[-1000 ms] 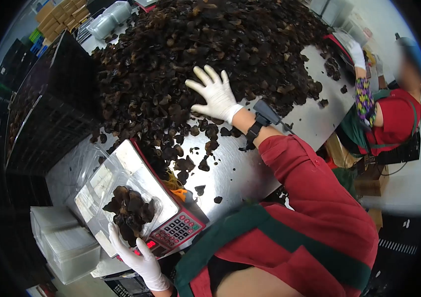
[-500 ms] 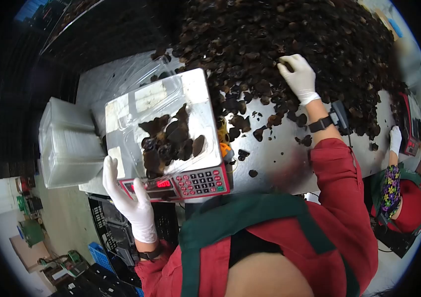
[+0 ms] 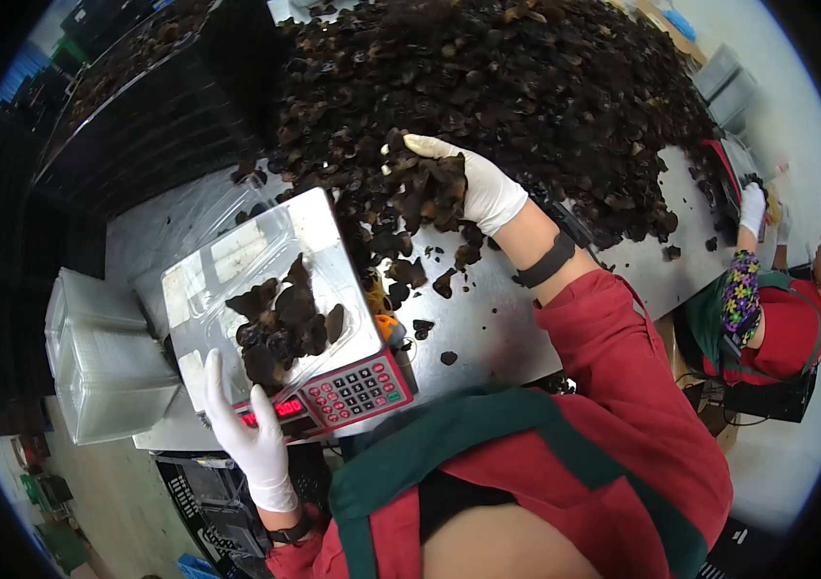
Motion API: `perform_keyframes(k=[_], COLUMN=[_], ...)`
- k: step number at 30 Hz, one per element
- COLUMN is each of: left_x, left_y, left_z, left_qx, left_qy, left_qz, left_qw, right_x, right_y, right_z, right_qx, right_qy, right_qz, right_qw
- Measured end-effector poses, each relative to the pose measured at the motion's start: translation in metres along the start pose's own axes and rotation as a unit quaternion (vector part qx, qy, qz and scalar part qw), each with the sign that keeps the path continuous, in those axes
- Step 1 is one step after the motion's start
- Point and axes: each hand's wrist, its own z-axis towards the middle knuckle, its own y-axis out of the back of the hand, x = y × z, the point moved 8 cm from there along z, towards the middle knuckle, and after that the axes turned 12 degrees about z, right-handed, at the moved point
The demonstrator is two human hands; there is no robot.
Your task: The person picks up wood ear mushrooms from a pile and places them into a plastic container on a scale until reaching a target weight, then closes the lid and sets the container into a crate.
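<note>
Now my right hand (image 3: 492, 193), upper centre, has closed around dark pieces (image 3: 436, 191), a portion gathered; my left hand (image 3: 258, 444) stays wide by the scale (image 3: 328, 232), lower left.

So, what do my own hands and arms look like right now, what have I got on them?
Your left hand and right hand both wear thin, close-fitting white gloves. There's a black band on each wrist, the left band and the right band. Your red sleeves stop short of the bands.
</note>
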Motion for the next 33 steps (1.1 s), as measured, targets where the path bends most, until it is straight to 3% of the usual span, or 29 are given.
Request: perform_keyframes(k=[2, 4, 6, 10, 12, 14, 16, 22, 26, 28, 30, 32, 33], left_x=[-0.004, -0.007, -0.008, -0.039, -0.064, -0.070, -0.066, -0.053, -0.050, -0.044, -0.030, -0.024, -0.019], left_y=[-0.001, 0.003, 0.008, 0.031, 0.043, 0.037, 0.029, 0.011, 0.010, 0.012, 0.009, 0.009, 0.009], left_z=[-0.001, 0.001, 0.006, 0.034, 0.047, 0.058, 0.063, 0.057, 0.051, 0.046, 0.039, 0.036, 0.035], left_qx=[0.002, -0.012, -0.029, -0.085, -0.138, -0.135, -0.141, -0.131, -0.116, -0.105, -0.066, -0.045, -0.035], left_qy=[-0.013, -0.026, -0.040, -0.100, -0.157, -0.171, -0.170, -0.178, -0.175, -0.169, -0.146, -0.131, -0.113], left_qz=[0.006, 0.019, 0.020, 0.016, 0.034, 0.082, 0.100, 0.132, 0.150, 0.161, 0.166, 0.156, 0.147], left_qw=[1.000, 0.999, 0.999, 0.991, 0.977, 0.972, 0.970, 0.966, 0.966, 0.967, 0.973, 0.978, 0.982], right_x=[-0.020, -0.037, -0.059, -0.094, -0.115, -0.125, -0.136, -0.149, -0.146, -0.133, -0.129, -0.121, -0.117], right_y=[-0.034, -0.054, -0.081, -0.128, -0.132, -0.142, -0.134, -0.122, -0.128, -0.145, -0.144, -0.153, -0.159], right_z=[0.002, 0.010, 0.017, 0.024, 0.036, 0.032, 0.035, 0.052, 0.048, 0.046, 0.043, 0.043, 0.042], right_qx=[-0.005, 0.028, 0.102, 0.157, 0.121, 0.153, 0.096, 0.125, 0.143, 0.215, 0.214, 0.273, 0.301], right_qy=[-0.004, -0.045, -0.109, -0.126, -0.113, -0.137, -0.158, -0.112, -0.127, -0.027, -0.078, 0.030, 0.090], right_qz=[0.030, -0.025, 0.005, -0.053, -0.093, -0.153, -0.223, -0.214, -0.304, -0.496, -0.523, -0.607, -0.596], right_qw=[1.000, 0.998, 0.989, 0.978, 0.982, 0.967, 0.957, 0.962, 0.933, 0.841, 0.821, 0.746, 0.739])
